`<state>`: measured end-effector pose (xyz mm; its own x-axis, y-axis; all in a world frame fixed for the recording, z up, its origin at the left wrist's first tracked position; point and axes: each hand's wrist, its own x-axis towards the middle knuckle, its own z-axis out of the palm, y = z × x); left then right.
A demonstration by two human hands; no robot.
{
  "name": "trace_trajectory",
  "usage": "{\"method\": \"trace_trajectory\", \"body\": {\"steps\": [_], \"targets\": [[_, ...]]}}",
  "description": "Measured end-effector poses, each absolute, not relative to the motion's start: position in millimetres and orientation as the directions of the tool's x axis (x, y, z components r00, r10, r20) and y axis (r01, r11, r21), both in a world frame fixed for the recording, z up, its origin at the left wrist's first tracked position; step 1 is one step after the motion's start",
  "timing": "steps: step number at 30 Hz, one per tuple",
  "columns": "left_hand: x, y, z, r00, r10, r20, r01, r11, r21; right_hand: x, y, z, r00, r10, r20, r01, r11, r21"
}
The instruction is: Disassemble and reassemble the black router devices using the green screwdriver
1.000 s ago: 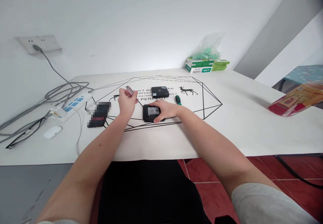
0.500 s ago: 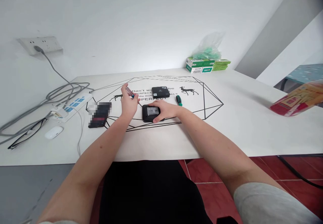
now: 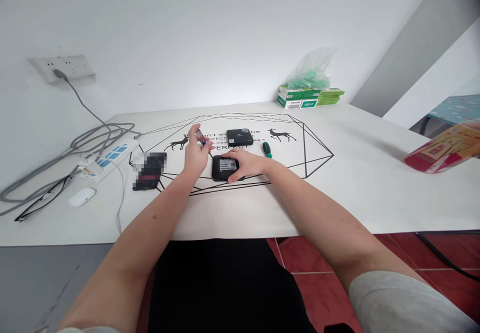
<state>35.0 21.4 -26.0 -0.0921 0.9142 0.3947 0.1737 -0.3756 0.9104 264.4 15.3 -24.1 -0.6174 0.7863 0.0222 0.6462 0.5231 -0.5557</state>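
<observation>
Screwdriver (image 3: 200, 135) is gripped in curled left hand (image 3: 195, 157); labelled black box (image 3: 220, 169), centre of frame, is clasped by spread right hand (image 3: 248, 163). Box judged closed, work unfinished; screwdriver contact too small to confirm.

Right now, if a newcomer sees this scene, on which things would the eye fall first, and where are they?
Probably on the middle of the white table, where the left hand holds a screwdriver and the right hand grips a black device with a label on top. Next, the red-and-yellow package at the picture's right edge may stand out, then the green-and-white boxes under a clear plastic bag by the wall.
</observation>
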Motion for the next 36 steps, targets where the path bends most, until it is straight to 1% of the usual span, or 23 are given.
{"method": "trace_trajectory", "body": {"steps": [2,4,6,8,9,15,24,31,36], "targets": [[35.9,22.8,-24.9,-0.138,0.926,0.350,0.148,-0.330,0.932,264.5,15.2,-24.2,-0.622,0.783,0.016,0.648,0.526,-0.551],[33.9,27.3,-24.9,-0.233,0.949,0.212,0.033,-0.210,0.977,264.5,14.6,-23.8,-0.618,0.786,0.004,0.655,0.519,-0.549],[29.3,33.0,-26.2,-0.290,0.957,0.026,-0.096,-0.056,0.994,264.6,13.9,-23.0,-0.613,0.790,0.000,0.659,0.511,-0.552],[24.2,38.0,-28.2,-0.288,0.952,-0.105,-0.173,0.056,0.983,265.1,13.6,-22.2,-0.613,0.790,-0.002,0.657,0.509,-0.556],[22.1,40.1,-29.3,-0.278,0.951,-0.137,-0.191,0.085,0.978,265.5,13.7,-21.9,-0.614,0.789,-0.006,0.657,0.508,-0.557],[16.1,47.5,-30.5,-0.240,0.957,-0.166,-0.187,0.122,0.975,270.6,17.8,-24.0,-0.636,0.772,-0.018,0.634,0.508,-0.583],[11.1,44.4,-24.5,-0.096,0.966,-0.241,-0.124,0.228,0.966,273.1,20.5,-28.3,-0.659,0.752,-0.035,0.618,0.514,-0.595],[18.8,37.6,-26.1,-0.029,0.965,-0.262,-0.103,0.257,0.961,271.2,18.9,-26.6,-0.644,0.764,-0.026,0.632,0.513,-0.580],[17.8,38.6,-24.2,-0.068,0.973,-0.222,-0.071,0.218,0.973,274.0,19.8,-27.0,-0.650,0.760,-0.018,0.620,0.517,-0.590]]}}
